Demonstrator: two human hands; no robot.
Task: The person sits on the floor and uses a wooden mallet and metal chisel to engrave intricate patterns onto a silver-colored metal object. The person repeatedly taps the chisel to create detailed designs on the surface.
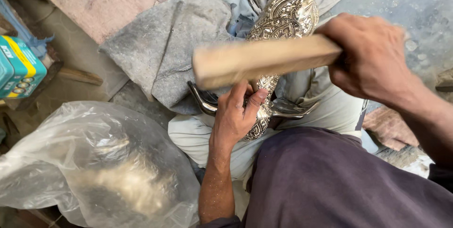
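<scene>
My left hand (238, 112) grips the narrow stem of an ornate embossed silver metal piece (285, 18) that lies across my lap, its wide engraved end pointing away from me. Curved silver arms (204, 103) stick out on both sides near my grip. My right hand (370, 55) is closed around one end of a flat wooden stick (259, 60), held level above the metal piece and blurred.
A grey cloth (163, 44) lies on the floor ahead. A clear plastic bag (94, 162) with shiny metal inside sits at lower left. A teal and yellow box (19, 67) is at the left edge, with a wooden board (104, 1) behind it.
</scene>
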